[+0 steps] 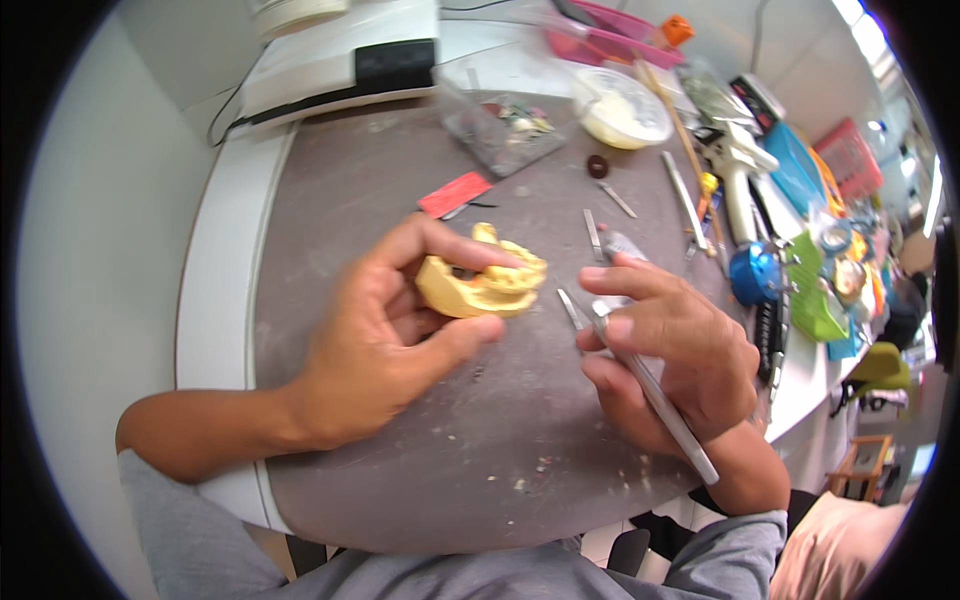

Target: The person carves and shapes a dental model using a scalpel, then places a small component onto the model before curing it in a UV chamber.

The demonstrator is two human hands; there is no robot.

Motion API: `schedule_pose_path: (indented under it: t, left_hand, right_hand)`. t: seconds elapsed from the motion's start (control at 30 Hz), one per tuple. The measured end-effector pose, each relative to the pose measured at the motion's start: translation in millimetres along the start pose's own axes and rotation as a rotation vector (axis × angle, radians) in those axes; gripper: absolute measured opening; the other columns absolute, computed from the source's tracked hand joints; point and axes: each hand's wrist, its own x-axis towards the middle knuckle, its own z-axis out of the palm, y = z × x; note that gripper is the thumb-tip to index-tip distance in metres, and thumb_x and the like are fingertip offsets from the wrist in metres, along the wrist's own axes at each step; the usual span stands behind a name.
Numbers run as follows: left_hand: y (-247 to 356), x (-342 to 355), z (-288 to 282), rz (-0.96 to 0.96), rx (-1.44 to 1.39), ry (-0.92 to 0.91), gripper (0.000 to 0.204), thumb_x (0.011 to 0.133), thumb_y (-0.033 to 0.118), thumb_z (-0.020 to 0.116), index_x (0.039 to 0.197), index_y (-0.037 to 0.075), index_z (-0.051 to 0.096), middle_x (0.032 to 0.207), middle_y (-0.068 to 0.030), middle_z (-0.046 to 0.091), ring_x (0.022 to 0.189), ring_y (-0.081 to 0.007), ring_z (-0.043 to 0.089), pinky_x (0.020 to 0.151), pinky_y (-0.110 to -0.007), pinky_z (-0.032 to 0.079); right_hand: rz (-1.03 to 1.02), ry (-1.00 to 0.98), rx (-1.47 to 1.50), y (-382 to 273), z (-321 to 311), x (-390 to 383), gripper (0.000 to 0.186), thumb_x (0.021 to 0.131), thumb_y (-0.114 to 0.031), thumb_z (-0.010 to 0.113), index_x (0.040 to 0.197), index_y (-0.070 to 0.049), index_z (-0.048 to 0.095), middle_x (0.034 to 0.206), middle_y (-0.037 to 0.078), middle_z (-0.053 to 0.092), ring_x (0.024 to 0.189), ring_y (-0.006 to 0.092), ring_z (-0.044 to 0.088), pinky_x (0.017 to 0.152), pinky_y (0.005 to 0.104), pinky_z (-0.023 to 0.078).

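Note:
My left hand (375, 330) holds a yellow plaster dental model (480, 290), a curved jaw with raised teeth. The index finger lies over the teeth and the thumb presses its near side. To the right of it, my right hand (675, 345) grips a slim silver pen-shaped hand tool (660, 405) between thumb and fingers, its shaft slanting down to the lower right. The tool's upper end is blurred, and I cannot make out its tip. It is apart from the model. A thin metal strip (570, 309) shows just left of the right fingertips.
A red piece (456, 194), a clear box of bits (515, 140) and a white bowl (622, 110) stand beyond my hands. Small metal pieces (592, 233) lie on the brown mat (400, 480). Blue and green containers (815, 290) crowd the right edge. A white machine (340, 65) stands at the back left.

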Motion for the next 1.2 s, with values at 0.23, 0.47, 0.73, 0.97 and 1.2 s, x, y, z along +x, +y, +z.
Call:
schedule_pose_path:
  t: [0.23, 0.47, 0.73, 0.97, 1.2]
  left_hand:
    - [3.1, 3.5, 8.0, 0.022, 0.141, 0.068, 0.030, 0.093, -0.003, 0.065, 0.120, 0.001, 0.052, 0.126, -0.0108, 0.059, 0.112, -0.0128, 0.061, 0.095, -0.026, 0.052]
    - [4.4, 4.7, 9.7, 0.018, 0.245, 0.013, 0.029, 0.095, 0.002, 0.065, 0.121, 0.003, 0.053, 0.124, -0.0102, 0.061, 0.101, -0.0122, 0.064, 0.092, -0.026, 0.053]
    - [-2.8, -4.5, -0.8, 0.092, 0.251, 0.008, 0.033, 0.091, -0.007, 0.066, 0.120, 0.006, 0.056, 0.127, -0.0103, 0.057, 0.115, -0.0152, 0.060, 0.096, -0.028, 0.054]
    - [0.2, -2.2, -5.2, 0.056, 0.168, 0.016, 0.032, 0.092, -0.004, 0.066, 0.121, 0.004, 0.056, 0.125, -0.0086, 0.058, 0.103, -0.0136, 0.067, 0.094, -0.025, 0.055]
    - [0.1, -1.4, -4.6, 0.025, 0.133, 0.034, 0.033, 0.094, -0.001, 0.065, 0.124, 0.001, 0.053, 0.124, -0.0122, 0.061, 0.103, -0.0141, 0.067, 0.092, -0.025, 0.056]
  right_hand:
    - [-0.375, -0.201, -0.254, -27.8, -20.7, 5.4, 0.016, 0.082, -0.005, 0.065, 0.097, -0.003, 0.070, 0.068, 0.005, 0.061, 0.059, 0.0187, 0.064, 0.067, 0.0343, 0.062]
    - [-0.382, -0.122, -0.437, -101.7, -30.4, -13.9, 0.034, 0.085, -0.042, 0.067, 0.113, -0.022, 0.065, 0.063, 0.003, 0.055, 0.056, 0.0176, 0.060, 0.066, 0.0335, 0.063]
    - [0.413, -0.094, -0.750, -71.7, -90.1, -49.4, 0.026, 0.084, -0.009, 0.078, 0.108, 0.000, 0.071, 0.091, 0.015, 0.069, 0.079, 0.0254, 0.068, 0.066, 0.0360, 0.052]
    - [0.565, -0.163, -0.845, -20.8, -76.9, -63.3, 0.013, 0.089, -0.008, 0.073, 0.100, -0.002, 0.073, 0.082, 0.014, 0.062, 0.076, 0.0310, 0.063, 0.072, 0.0411, 0.048]
    - [0.541, -0.099, -0.844, -27.7, -69.7, -64.4, 0.009, 0.094, -0.006, 0.065, 0.099, 0.002, 0.067, 0.086, 0.017, 0.060, 0.078, 0.0338, 0.061, 0.072, 0.0428, 0.047]
